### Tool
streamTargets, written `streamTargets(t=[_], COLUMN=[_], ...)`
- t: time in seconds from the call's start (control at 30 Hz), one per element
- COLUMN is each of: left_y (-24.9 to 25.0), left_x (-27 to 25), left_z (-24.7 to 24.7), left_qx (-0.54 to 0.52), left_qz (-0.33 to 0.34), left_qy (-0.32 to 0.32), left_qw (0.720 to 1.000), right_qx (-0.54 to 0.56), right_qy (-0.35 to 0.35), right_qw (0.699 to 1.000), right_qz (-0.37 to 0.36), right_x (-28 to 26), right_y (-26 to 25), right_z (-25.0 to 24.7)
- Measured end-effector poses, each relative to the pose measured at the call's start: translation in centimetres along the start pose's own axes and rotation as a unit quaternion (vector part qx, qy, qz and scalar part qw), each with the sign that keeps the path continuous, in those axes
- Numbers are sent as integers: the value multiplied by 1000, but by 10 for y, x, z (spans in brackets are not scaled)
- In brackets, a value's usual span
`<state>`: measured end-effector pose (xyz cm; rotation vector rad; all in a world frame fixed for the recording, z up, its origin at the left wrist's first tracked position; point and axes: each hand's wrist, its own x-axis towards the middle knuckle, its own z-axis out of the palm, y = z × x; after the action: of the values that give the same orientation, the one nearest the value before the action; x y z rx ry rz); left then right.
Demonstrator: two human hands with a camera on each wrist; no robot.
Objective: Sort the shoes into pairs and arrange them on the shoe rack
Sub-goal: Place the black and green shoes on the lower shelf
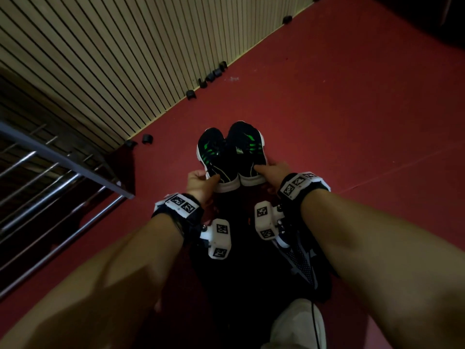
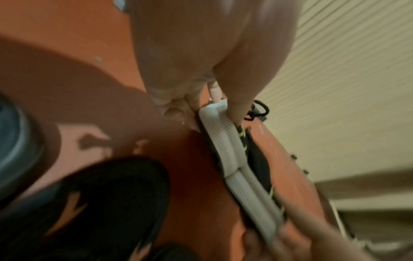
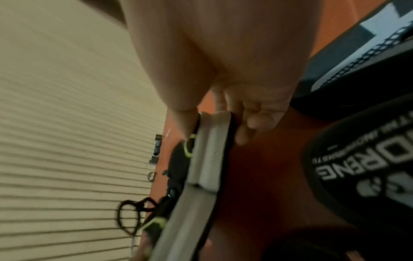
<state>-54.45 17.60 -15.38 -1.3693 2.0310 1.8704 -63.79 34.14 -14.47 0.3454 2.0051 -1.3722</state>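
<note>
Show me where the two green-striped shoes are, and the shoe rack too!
left shoe (image 1: 210,152), head view, on its black top with the green stripes.
right shoe (image 1: 247,144), head view, on its black top beside the laces.
shoe rack (image 1: 63,157), head view, on its grey top rail.

floor: dark red smooth floor (image 1: 339,102) | wall: beige wall of narrow vertical slats (image 1: 120,54), meeting the floor along a diagonal edge | small black clips (image 1: 212,75) along the wall's foot | light: dim, deep shadows lower down
</note>
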Motion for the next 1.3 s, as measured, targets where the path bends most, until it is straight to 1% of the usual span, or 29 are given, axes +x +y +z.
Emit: streamTargets(t=[0.07,0.13,0.2,0.27,0.33,0.5,0.6,0.73,0.77,0.93,1.07,1.17,1.3], left_y=[5,9,11,13,16,26,32,41,42,37,26,13,-11], left_x=[-6,-18,-34,-48,-62,-116,-153,-203,-212,-250,-268,-281,-294], left_z=[-14,-31,-50,-71,-92,-150,-195,-247,-259,-318,-355,-387,-426], left_qx=[1,-3,-8,-16,-26,-43,-49,-66,-63,-64,-92,-106,-125], left_qz=[-7,-48,-91,-108,-113,-110,-93,-62,-58,-46,-32,-34,-22], left_qy=[-1,-6,-9,-13,-19,-38,-56,-97,-89,-7,7,10,43], left_qw=[1000,999,996,994,993,992,993,991,992,997,995,994,991], right_qx=[7,6,1,-5,-27,-96,-115,-180,-188,-246,-276,-257,-187], right_qy=[-13,-46,-71,-86,-99,-114,-134,-171,-178,-199,-207,-221,-221], right_qw=[999,995,993,992,991,989,984,967,963,947,937,938,954], right_qz=[44,83,97,96,84,2,-29,-63,-69,-62,-51,-68,-78], right_x=[-6,-8,-18,-36,-53,-110,-153,-207,-218,-262,-286,-290,-291], right_y=[-4,-5,-9,-17,-26,-55,-71,-92,-97,-111,-115,-118,-117], right_z=[7,17,30,43,54,84,100,121,126,148,164,173,181])
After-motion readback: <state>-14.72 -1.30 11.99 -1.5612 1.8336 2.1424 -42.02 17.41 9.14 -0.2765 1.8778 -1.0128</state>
